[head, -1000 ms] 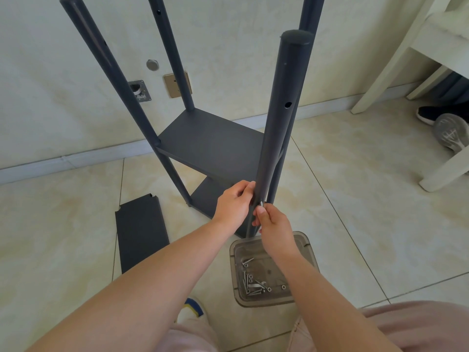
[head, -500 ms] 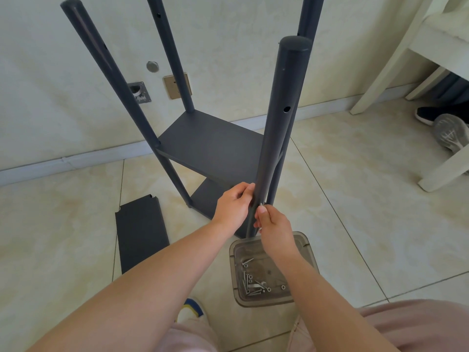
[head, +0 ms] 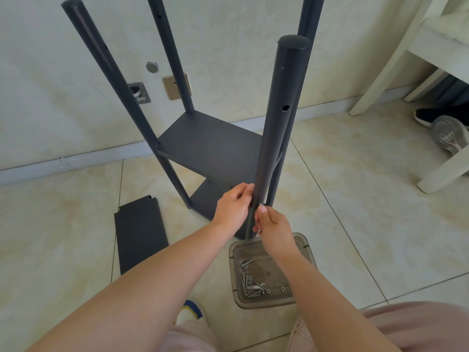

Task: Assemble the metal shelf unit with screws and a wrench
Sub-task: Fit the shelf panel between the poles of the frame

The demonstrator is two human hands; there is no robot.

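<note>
A: Where's the shelf unit (head: 210, 146)?
B: Standing on the tiled floor (head: 355, 199) near the far wall, dark grey, with four round posts rising and two shelf boards fitted between them.

A: And the hands?
B: Both are on the nearest post (head: 276, 128), low down. The left hand (head: 232, 208) has its fingers curled round the post from the left. The right hand (head: 272, 228) is just below and to the right of it, touching the post, with its fingers bunched as if pinching something small against the post. I cannot tell what.

A: Any screws in sight?
B: Yes, a clear plastic tray (head: 303, 243) sits on the floor just near of the post's foot, under the right wrist, with loose screws (head: 250, 284) and washers inside.

A: Anything else?
B: A spare dark shelf panel (head: 139, 235) lies flat on the floor to the left, apart from the unit.
</note>
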